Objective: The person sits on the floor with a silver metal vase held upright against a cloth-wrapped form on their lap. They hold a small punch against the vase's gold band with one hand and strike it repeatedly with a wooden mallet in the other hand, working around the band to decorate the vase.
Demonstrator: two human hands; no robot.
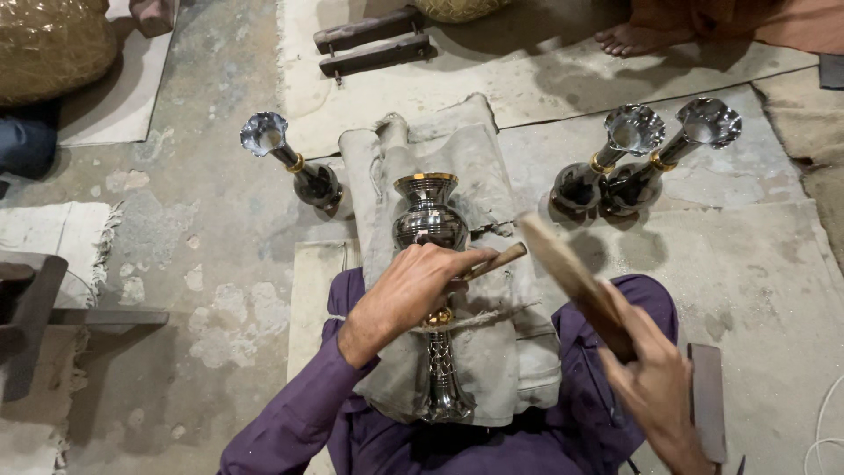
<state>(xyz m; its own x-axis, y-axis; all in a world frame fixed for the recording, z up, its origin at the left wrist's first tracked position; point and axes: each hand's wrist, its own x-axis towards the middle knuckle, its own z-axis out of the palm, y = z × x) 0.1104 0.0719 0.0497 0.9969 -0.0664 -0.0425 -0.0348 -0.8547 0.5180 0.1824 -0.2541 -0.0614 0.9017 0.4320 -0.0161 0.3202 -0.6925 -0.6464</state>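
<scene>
A shiny dark metal vase with a gold rim lies on a grey cloth pad across my lap, its fluted mouth toward me. My left hand rests on the vase's neck and grips a small wooden-handled tool against it. My right hand is raised to the right, shut on a wooden mallet that is blurred above the pad.
One finished vase stands on the floor at the left, two more vases at the right. Wooden bars lie at the back. Another person's bare foot shows top right. A flat block lies beside my right leg.
</scene>
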